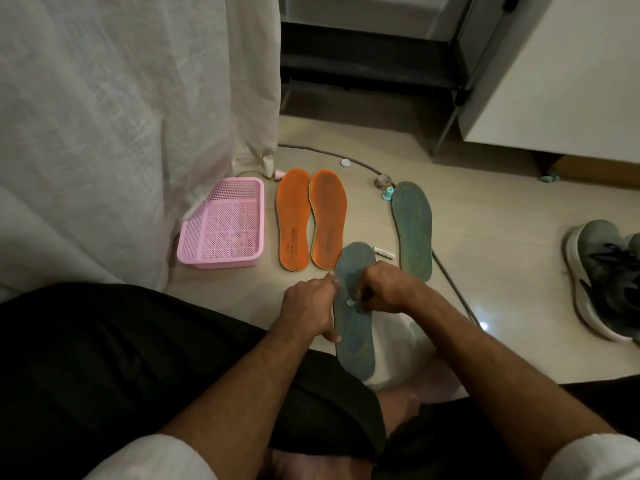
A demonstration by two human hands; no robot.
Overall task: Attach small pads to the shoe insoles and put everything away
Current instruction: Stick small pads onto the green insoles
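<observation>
A grey-green insole (pixel 355 337) lies lengthwise in front of me, raised a little off the floor. My left hand (pixel 308 306) grips its left edge, thumb and fingers curled around the rim. My right hand (pixel 384 289) pinches a small pale teal pad (pixel 351 303) against the insole's middle. A second grey-green insole (pixel 414 230) lies flat on the floor at the right. Two orange insoles (pixel 311 220) lie side by side further back. A small white tube (pixel 384 252) rests on the floor between the grey-green insoles.
A pink mesh basket (pixel 194 252) stands left of the orange insoles, under a white curtain (pixel 138 133). A tape roll (pixel 383 180), a teal cap (pixel 388 193) and a white disc (pixel 345 162) lie near a cable (pixel 450 282). Dark sneakers (pixel 606 278) sit at right.
</observation>
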